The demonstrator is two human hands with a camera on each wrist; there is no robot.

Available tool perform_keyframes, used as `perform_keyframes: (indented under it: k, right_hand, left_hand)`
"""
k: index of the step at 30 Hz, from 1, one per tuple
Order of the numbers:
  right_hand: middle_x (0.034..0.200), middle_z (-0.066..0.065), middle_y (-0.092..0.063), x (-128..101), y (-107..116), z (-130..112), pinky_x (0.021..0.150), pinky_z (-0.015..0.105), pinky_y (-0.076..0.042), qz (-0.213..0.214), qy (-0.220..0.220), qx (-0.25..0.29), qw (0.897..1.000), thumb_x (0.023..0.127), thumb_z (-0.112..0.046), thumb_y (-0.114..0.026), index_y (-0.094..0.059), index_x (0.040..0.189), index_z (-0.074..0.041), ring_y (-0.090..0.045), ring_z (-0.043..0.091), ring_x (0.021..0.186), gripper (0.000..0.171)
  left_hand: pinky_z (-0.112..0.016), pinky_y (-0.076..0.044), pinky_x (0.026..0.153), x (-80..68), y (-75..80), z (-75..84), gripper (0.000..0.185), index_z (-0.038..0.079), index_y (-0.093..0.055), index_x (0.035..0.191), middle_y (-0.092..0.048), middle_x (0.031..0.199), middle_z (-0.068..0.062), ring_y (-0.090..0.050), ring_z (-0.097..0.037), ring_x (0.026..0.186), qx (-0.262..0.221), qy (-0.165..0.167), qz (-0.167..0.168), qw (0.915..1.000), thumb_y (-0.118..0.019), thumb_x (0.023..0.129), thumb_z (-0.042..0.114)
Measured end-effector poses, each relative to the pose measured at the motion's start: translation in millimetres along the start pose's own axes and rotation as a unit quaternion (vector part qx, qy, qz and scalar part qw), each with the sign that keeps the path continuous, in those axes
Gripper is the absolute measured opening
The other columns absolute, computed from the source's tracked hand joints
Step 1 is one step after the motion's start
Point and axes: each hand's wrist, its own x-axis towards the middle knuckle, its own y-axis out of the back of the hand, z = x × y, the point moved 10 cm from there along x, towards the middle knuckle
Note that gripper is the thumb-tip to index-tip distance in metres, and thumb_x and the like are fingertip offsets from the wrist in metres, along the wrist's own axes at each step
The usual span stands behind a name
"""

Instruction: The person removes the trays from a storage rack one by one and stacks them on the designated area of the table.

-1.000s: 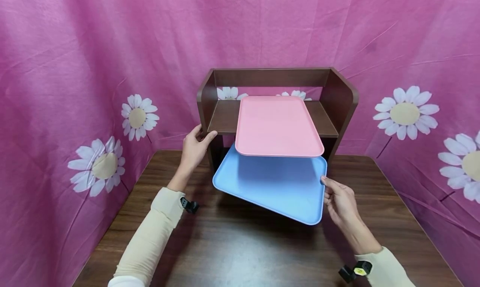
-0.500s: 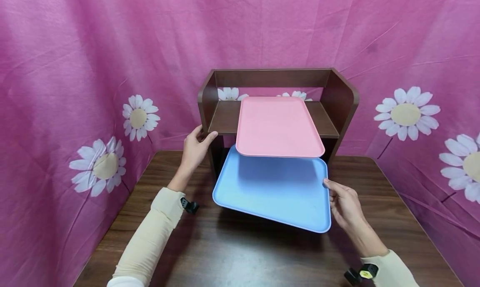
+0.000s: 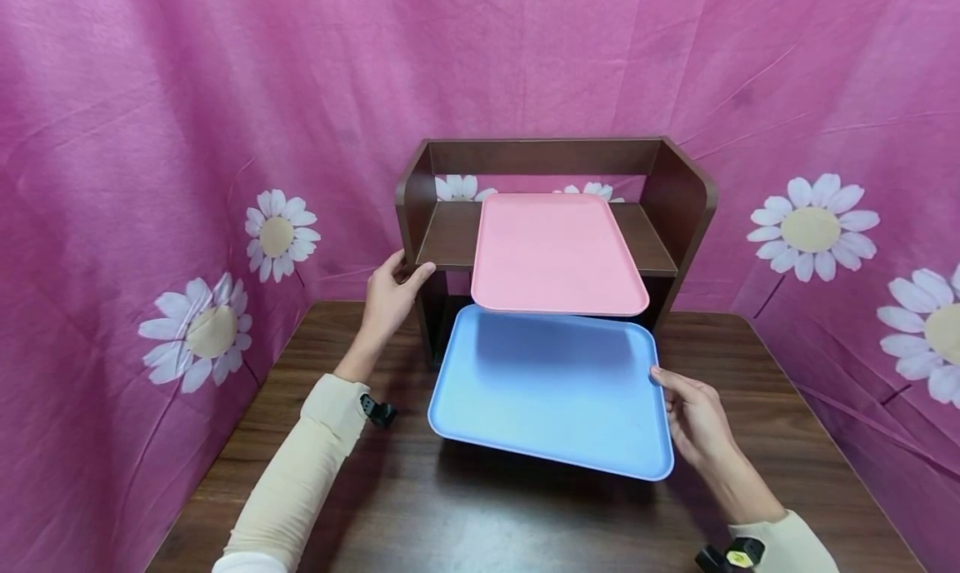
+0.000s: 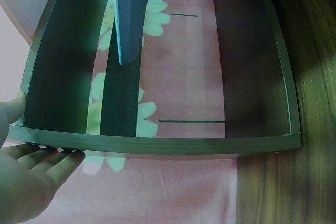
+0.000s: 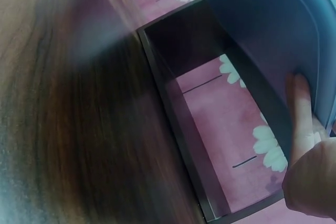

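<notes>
Blue tray half out of the shelf — your right hand is carrying it.

Your right hand (image 3: 693, 415) is gripping the blue tray (image 3: 551, 390) at its right edge, lower centre of frame, long axis running left-right; your left hand (image 3: 390, 294) is bracing the shelf (image 3: 678, 198) — fingers wrapped over its left wall.

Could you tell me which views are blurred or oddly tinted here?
Head view: sharp and evenly lit, the blue tray shadowing the table. Left wrist view: greenish cast over the shelf. Right wrist view: dim, table grain smeared.
</notes>
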Motion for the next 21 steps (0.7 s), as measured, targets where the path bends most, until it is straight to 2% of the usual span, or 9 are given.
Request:
perform_keyframes:
  k: [6, 13, 16, 21]
  right_hand:
    - [0.052, -0.007, -0.050, -2, 1, 5, 0.044, 0.018, -0.045, -0.016, -0.011, -0.021, 1.000, 0.103, -0.011, -0.049, -0.065, 0.061, -0.012, -0.049, 0.005, 0.046, 0.044]
    - [0.051, -0.008, -0.041, -3, 5, 10, 0.040, 0.020, -0.032, -0.006, -0.017, -0.051, 0.999, 0.102, -0.013, -0.049, -0.051, 0.055, -0.015, -0.032, 0.008, 0.046, 0.048]
    - [0.051, -0.009, -0.041, -3, 4, 13, 0.041, 0.021, -0.028, -0.022, -0.016, -0.045, 0.999, 0.103, -0.012, -0.047, -0.051, 0.055, -0.014, -0.031, 0.008, 0.046, 0.048]
    - [0.052, -0.009, -0.045, -6, 2, 19, 0.041, 0.020, -0.031, -0.045, -0.017, -0.031, 0.998, 0.103, -0.010, -0.047, -0.056, 0.057, -0.014, -0.036, 0.006, 0.047, 0.047]
  left_hand:
    - [-0.036, -0.056, 0.090, 0.8, 0.3, -2.0, 0.056, 0.012, -0.062, 0.130, -0.070, 0.120, -0.014, -0.067, -0.018, 0.109, 0.002, 0.006, 0.000, 1.0000, -0.074, 0.085, 0.044]
    - [-0.035, -0.055, 0.092, 0.6, -1.4, -1.2, 0.056, 0.012, -0.062, 0.129, -0.069, 0.120, -0.013, -0.066, -0.018, 0.112, -0.002, 0.002, -0.004, 1.0000, -0.074, 0.085, 0.044]
    - [-0.036, -0.055, 0.093, 0.4, -1.5, -2.1, 0.056, 0.011, -0.062, 0.130, -0.069, 0.122, -0.014, -0.065, -0.018, 0.113, -0.004, 0.004, -0.005, 1.0000, -0.074, 0.085, 0.044]
    - [-0.036, -0.055, 0.093, -0.1, -1.1, -2.8, 0.058, 0.011, -0.060, 0.132, -0.068, 0.123, -0.014, -0.065, -0.018, 0.114, -0.002, 0.006, -0.006, 1.0000, -0.074, 0.086, 0.043]
